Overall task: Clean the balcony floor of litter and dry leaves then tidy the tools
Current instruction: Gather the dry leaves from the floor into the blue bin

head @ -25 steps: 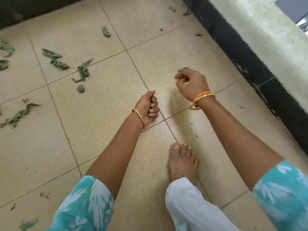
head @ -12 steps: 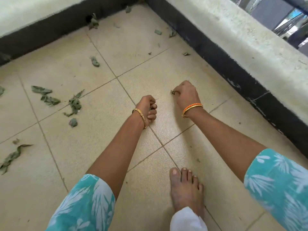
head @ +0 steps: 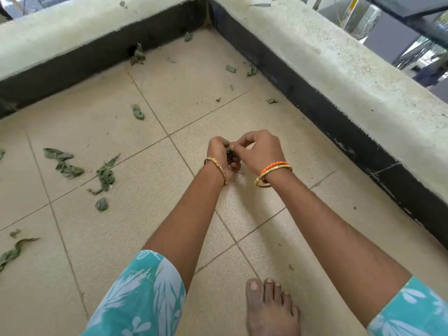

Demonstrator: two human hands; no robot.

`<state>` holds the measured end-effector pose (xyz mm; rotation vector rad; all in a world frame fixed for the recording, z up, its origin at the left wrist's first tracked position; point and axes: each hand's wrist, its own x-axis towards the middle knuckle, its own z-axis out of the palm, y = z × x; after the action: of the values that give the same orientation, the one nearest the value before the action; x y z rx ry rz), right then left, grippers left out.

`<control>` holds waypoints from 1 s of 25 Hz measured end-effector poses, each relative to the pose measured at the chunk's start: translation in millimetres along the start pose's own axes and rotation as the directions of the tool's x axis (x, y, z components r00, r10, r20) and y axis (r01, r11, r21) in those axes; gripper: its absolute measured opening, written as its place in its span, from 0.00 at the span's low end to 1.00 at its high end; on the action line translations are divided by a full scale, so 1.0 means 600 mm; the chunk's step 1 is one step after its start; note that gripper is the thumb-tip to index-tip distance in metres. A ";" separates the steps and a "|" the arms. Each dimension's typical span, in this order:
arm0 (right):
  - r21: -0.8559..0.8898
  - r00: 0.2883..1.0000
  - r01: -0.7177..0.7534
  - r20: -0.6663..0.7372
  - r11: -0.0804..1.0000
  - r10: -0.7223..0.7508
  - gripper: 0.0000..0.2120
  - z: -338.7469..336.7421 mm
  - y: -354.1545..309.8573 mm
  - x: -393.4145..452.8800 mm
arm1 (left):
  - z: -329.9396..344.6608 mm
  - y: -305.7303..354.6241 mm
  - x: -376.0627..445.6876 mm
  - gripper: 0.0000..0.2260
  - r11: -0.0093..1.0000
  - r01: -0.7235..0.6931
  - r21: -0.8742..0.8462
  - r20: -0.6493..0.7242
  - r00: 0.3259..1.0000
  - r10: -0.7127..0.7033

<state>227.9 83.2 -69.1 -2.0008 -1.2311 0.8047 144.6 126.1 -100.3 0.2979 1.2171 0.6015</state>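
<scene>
My left hand [head: 219, 154] is curled round a small bunch of dry leaves [head: 229, 155] above the beige tiled floor [head: 150, 214]. My right hand [head: 260, 150] meets it from the right, its fingertips pinching at the same bunch. More dry leaves lie loose on the tiles: a cluster [head: 105, 175] and a flat pair [head: 63, 162] to the left, a long curled leaf [head: 13, 252] at the left edge, one leaf [head: 138, 112] further back, and small bits [head: 231, 68] near the far corner.
A low concrete parapet [head: 363, 93] with a black base runs along the right and far sides, meeting at a corner [head: 208, 18]. A leaf [head: 137, 55] lies against the far wall base. My bare foot [head: 271, 309] stands on the tiles at the bottom.
My right hand lifted off the floor with a leaf piece and came to my left hand; both now meet over the bunch. The view tilted up toward the corner.
</scene>
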 end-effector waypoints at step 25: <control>0.371 0.991 -0.135 0.074 0.919 0.116 0.06 -0.014 -0.007 0.178 | 0.019 0.166 0.086 0.14 0.997 0.010 -0.072 -0.159 0.987 -0.022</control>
<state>272.0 180.8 -78.4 -1.7641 -0.8978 1.0718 139.2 237.6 -85.0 0.1819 1.3478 0.6632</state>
